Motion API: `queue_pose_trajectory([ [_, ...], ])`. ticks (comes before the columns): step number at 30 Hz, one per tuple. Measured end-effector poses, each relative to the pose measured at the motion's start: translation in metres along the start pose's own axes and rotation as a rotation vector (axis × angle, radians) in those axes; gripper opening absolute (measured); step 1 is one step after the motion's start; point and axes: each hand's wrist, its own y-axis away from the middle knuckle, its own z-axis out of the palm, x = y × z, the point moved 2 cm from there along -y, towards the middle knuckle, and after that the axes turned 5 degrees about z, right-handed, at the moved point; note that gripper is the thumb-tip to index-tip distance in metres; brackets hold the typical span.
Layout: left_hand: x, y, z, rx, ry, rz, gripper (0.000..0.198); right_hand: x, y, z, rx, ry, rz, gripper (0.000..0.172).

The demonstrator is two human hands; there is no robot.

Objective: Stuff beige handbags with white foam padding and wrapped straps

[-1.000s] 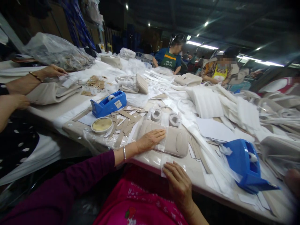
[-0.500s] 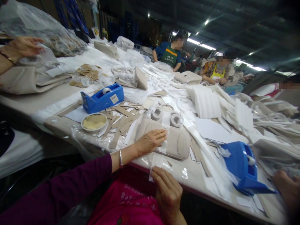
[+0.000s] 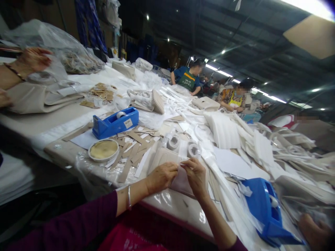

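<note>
Both hands pinching the clear sleeve over the beige pouch

Left hand [image 3: 161, 176] and right hand [image 3: 195, 174] grip the plastic sleeve [image 3: 183, 181] between them; pouch [image 3: 164, 157] just beyond looks only partly covered, tape rolls [image 3: 174, 142] untouched further out.

Our own arms and clothing

We see our left hand [image 3: 161, 177] bare below a dark purple sleeve [image 3: 78, 223], with 1 thin silver bangle [image 3: 129, 197] at the wrist; our right hand [image 3: 196, 176] wears nothing, and a bright pink top [image 3: 125, 240] shows beneath.

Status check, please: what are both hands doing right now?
Left hand and right hand pinching the clear plastic sleeve over the beige pouch. Tape rolls just beyond.
</note>
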Motion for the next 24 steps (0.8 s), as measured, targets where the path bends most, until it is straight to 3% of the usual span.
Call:
queue_pose_trajectory([
  [4,-0.002,0.001,-0.001,0.009,0.049,-0.131,0.018,0.025,-0.013,0.015,-0.047,0.1,0.052,0.015],
  [8,0.001,0.0,0.001,-0.008,0.058,-0.186,0.021,0.029,-0.012,0.019,-0.052,0.217,0.022,0.015],
  [14,0.004,-0.005,-0.001,-0.083,0.006,-0.17,0.032,0.033,-0.018,0.018,-0.074,0.317,0.049,0.011],
  [18,0.008,-0.008,0.001,-0.094,-0.128,-0.079,0.032,0.029,-0.025,0.021,-0.087,0.353,0.101,0.01],
  [21,0.011,-0.007,0.005,-0.1,-0.203,0.024,0.037,0.024,-0.025,0.003,-0.011,0.265,0.117,0.006],
  [24,0.006,-0.006,0.01,-0.072,-0.263,0.098,0.038,0.042,-0.012,-0.056,0.144,0.064,0.083,0.014],
])
